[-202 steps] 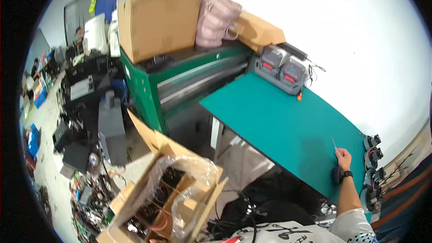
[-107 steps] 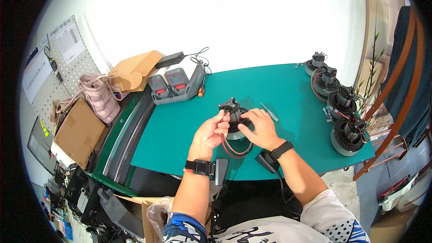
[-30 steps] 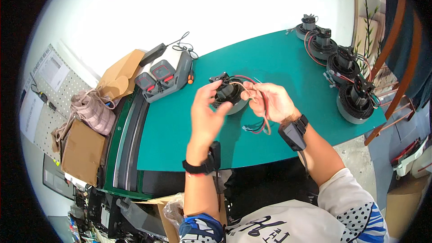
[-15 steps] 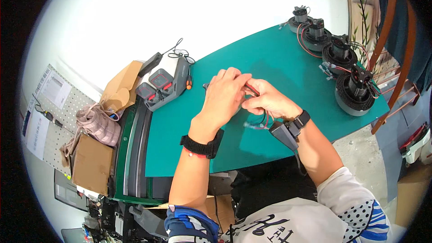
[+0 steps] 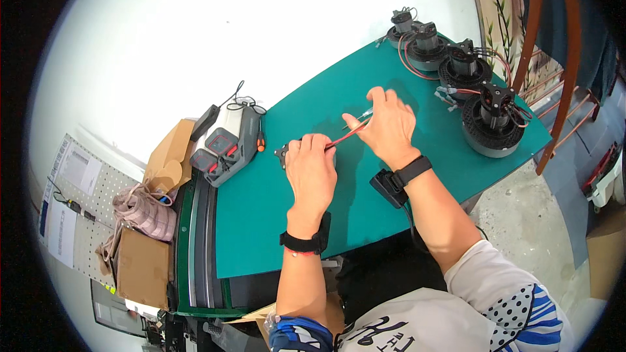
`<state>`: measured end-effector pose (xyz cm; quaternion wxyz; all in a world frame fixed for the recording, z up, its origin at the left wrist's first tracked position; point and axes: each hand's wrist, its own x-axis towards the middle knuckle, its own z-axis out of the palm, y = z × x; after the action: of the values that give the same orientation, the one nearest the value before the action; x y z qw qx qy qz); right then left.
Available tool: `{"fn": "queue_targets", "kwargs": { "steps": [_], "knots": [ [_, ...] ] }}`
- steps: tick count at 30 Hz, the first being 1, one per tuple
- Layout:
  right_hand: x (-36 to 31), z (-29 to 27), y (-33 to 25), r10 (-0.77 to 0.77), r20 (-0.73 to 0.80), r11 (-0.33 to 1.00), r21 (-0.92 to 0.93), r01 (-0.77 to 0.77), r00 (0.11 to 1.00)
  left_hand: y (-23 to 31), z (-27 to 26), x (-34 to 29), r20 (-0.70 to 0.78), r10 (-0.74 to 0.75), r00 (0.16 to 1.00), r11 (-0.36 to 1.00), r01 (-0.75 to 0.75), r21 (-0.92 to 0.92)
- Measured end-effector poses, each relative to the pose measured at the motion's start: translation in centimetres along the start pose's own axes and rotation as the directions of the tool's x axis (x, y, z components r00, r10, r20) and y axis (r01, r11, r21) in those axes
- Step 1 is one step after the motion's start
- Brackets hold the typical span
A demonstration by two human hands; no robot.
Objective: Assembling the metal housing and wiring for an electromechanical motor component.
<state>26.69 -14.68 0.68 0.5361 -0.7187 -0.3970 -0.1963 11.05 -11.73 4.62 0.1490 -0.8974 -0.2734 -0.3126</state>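
Near-left tabletop (image 5: 261,234) open; charger (image 5: 225,145) blocks far-left corner, black round units (image 5: 493,129) line right edge, stretched wires (image 5: 351,134) cross middle.

This is a workshop, one where electrical or mechanical units are worked on. To the right of the hands (image 5: 390,129), along the edge of a green-topped counter (image 5: 365,208), stands a row of near-identical black, motor-like assemblies (image 5: 463,62) with loose wires. Left of the hands sits a grey charger (image 5: 242,150) carrying two battery packs (image 5: 222,141). Farther left are a green metal cabinet (image 5: 183,257), a cardboard box (image 5: 143,270) and a perforated pegboard (image 5: 96,238) hung with paper sheets (image 5: 85,171). Below and right of the hands, the floor (image 5: 521,218) is speckled grey.
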Motion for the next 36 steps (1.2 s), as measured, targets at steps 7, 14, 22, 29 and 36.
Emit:
{"fn": "queue_targets", "kwargs": {
  "steps": [7,14,22,29,36],
  "knots": [
    [-0.1,1.8,2.7,0.06,0.522,0.924,0.293,-0.245,0.851,0.3,0.8,-0.8,0.018,-0.069,0.997,0.994,0.071,-0.085],
    [1.1,1.4,2.9,0.161,0.701,-0.168,0.713,-0.681,0.694,0.8,0.1,-2.1,0.007,-0.07,0.997,0.974,0.07,-0.217],
    [0.7,2.0,2.3,0.111,0.68,-0.043,0.732,-0.68,0.725,1.4,0.0,-3.0,0.036,-0.114,0.993,0.982,0.118,-0.147],
    [0.4,2.3,2.5,-0.092,0.707,-0.107,0.693,-0.713,0.701,1.6,-0.1,-3.3,0.052,-0.121,0.991,0.987,0.125,-0.096],
    [0.4,2.4,2.6,-0.137,0.681,-0.119,0.709,-0.695,0.719,1.2,-0.3,-3.5,0.044,-0.114,0.993,0.985,0.119,-0.121]
  ]
}}
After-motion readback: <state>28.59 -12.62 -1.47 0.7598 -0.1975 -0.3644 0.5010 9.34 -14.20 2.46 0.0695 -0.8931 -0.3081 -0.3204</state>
